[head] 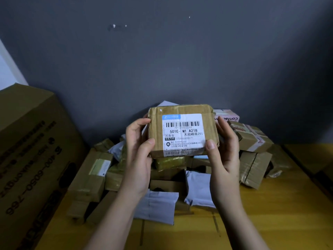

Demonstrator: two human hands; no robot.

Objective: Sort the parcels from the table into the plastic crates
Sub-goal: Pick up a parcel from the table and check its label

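A small brown cardboard parcel [182, 112] with a white shipping label facing me is held up in the middle of the view, above the pile. My left hand [138, 148] grips its left edge, thumb on the front. My right hand [225, 148] grips its right edge the same way. Below and behind it lies a heap of parcels [167, 165] on the yellow table [270, 213]: taped brown boxes and several grey-white plastic mailer bags [198, 188]. No plastic crate is in view.
A large brown carton [32, 150] with printed text stands at the left, close to the pile. A dark grey wall [162, 51] rises behind the table. A white and pink box [228, 116] sits at the back right of the heap.
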